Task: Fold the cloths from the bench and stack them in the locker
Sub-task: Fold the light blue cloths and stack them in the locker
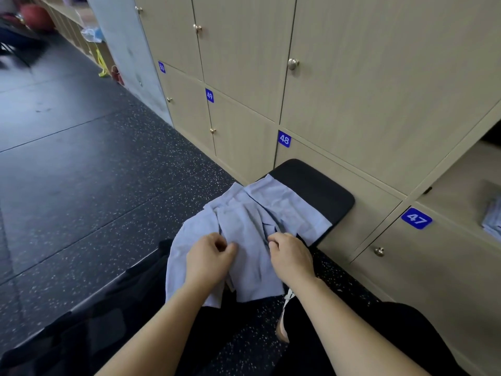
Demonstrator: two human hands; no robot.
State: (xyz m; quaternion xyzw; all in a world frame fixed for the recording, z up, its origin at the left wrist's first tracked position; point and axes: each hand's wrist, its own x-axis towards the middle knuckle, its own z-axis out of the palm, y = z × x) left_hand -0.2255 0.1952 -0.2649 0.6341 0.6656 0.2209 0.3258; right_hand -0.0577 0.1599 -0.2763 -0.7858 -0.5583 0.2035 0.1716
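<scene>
1. A pile of pale blue cloths (252,213) lies crumpled on the black padded desk (320,188). It covers the near end and hangs over the left edge toward the floor (81,185).
2. The left hand (208,256) rests on the near part of the pile, fingers curled, pinching the fabric between thumb and fingertips.
3. The right hand (291,255) sits just beside it, to the right, fingers curled into a fold of the same pile and gripping it.
4. The desk's far end is bare and stands against a wall of pale wooden doors.
5. At the right edge, the locker (458,185) above label 47 (416,218) stands open, with a folded stack (493,221) of the same blue fabric on its shelf, partly cut off by the frame.
6. Label 48 (284,138) marks the door just behind the desk.
</scene>
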